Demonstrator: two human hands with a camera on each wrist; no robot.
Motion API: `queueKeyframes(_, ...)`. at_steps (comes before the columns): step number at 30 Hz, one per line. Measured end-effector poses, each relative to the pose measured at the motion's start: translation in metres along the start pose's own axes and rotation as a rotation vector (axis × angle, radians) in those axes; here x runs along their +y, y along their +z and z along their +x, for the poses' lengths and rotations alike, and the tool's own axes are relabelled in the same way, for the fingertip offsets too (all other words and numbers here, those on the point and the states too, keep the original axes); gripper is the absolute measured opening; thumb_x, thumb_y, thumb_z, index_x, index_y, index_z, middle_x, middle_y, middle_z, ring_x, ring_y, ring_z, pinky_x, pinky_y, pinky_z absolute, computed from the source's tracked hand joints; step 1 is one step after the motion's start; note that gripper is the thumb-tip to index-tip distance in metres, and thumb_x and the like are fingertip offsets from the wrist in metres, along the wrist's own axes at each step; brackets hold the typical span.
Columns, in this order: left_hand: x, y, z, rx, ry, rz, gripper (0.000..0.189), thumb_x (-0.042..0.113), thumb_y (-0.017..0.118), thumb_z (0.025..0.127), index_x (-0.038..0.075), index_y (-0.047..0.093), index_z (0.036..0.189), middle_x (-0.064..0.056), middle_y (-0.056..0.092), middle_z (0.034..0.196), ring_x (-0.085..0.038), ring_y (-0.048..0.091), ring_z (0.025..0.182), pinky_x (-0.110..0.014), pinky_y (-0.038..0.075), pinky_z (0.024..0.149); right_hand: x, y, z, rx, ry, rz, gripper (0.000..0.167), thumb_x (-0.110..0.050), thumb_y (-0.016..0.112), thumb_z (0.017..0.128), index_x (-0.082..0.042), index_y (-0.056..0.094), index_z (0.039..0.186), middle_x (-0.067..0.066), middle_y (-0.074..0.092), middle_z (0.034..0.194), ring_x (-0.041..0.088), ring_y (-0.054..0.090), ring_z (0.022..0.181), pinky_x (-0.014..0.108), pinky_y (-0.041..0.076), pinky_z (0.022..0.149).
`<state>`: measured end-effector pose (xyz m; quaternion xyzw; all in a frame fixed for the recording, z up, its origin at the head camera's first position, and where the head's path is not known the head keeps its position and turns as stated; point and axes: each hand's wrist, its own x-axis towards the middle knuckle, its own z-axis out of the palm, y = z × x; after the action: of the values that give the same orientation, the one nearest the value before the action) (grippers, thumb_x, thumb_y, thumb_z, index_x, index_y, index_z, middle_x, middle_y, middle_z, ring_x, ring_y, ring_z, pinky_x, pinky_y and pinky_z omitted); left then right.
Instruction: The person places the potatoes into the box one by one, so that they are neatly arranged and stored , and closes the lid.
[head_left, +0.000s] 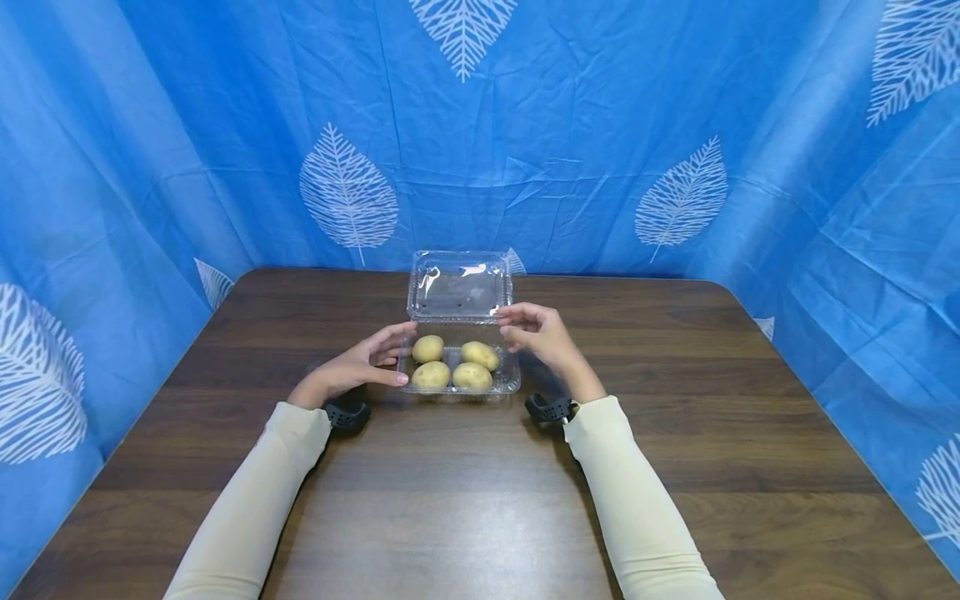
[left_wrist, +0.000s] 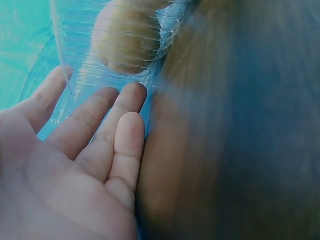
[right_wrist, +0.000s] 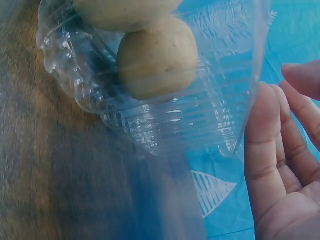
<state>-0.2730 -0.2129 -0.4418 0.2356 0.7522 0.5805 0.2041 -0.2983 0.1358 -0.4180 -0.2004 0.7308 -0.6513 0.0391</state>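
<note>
A clear plastic clamshell container [head_left: 512, 387] sits on the table with several yellow potatoes [head_left: 472, 376] in its base. Its lid [head_left: 461, 287] is hinged up and leans back at the far side. At the container's left side is my left hand [head_left: 360, 360], thumb by the front corner and fingers stretched along the ribbed wall. In the left wrist view, these fingertips [left_wrist: 134, 92] lie just beside the plastic under a potato [left_wrist: 131, 45]. My right hand [head_left: 546, 337] is at the back right corner near the hinge. Its thumb and fingers are apart, with fingertips [right_wrist: 265, 100] against the clear wall.
The brown wooden table [head_left: 450, 500] stretches around the container. Blue cloth [head_left: 525, 125] printed with white leaves hangs behind and at both sides. Dark bands, one [head_left: 550, 409] on the right wrist and one [head_left: 347, 415] on the left, sit near the tabletop.
</note>
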Motion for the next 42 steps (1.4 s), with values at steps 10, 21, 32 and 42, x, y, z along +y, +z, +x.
queueKeyframes(10,0.002,0.001,-0.001,0.003,-0.005,-0.073,0.102,0.017,0.078,0.098,0.006,0.01,0.173,-0.029,0.015,0.177,-0.052,0.023,0.16,-0.066,0.019,0.129,0.011,-0.005,-0.001,0.09,0.034,0.066,0.037,0.01,0.065,0.097,0.021,0.06,0.132,0.002,0.07,0.094,0.008,0.066,0.076,0.021,0.06,0.065)
queueKeyframes(21,0.003,-0.002,0.003,0.007,-0.062,-0.115,0.115,0.017,0.08,0.096,0.013,-0.005,0.174,-0.03,0.016,0.176,-0.053,0.025,0.159,-0.066,0.027,0.126,0.015,-0.008,-0.001,0.114,0.114,0.132,0.053,0.016,0.064,0.091,0.018,0.053,0.144,-0.002,0.064,0.092,0.007,0.064,0.075,0.02,0.058,0.066)
queueKeyframes(32,0.007,-0.009,0.007,-0.013,-0.118,-0.121,0.115,0.007,0.079,0.095,0.009,-0.005,0.174,-0.029,0.02,0.176,-0.049,0.031,0.158,-0.044,0.045,0.119,0.012,-0.007,0.001,0.078,0.201,0.128,0.074,0.019,0.065,0.089,0.009,0.043,0.158,0.003,0.06,0.098,0.008,0.065,0.079,0.022,0.059,0.071)
queueKeyframes(42,0.01,-0.018,0.013,-0.091,-0.13,-0.097,0.117,0.007,0.081,0.094,0.001,-0.006,0.172,-0.034,0.017,0.173,-0.055,0.032,0.155,-0.03,0.055,0.104,0.016,-0.008,0.004,0.062,0.277,0.22,0.083,0.02,0.061,0.093,0.004,0.03,0.167,0.001,0.057,0.097,0.009,0.066,0.08,0.021,0.06,0.072)
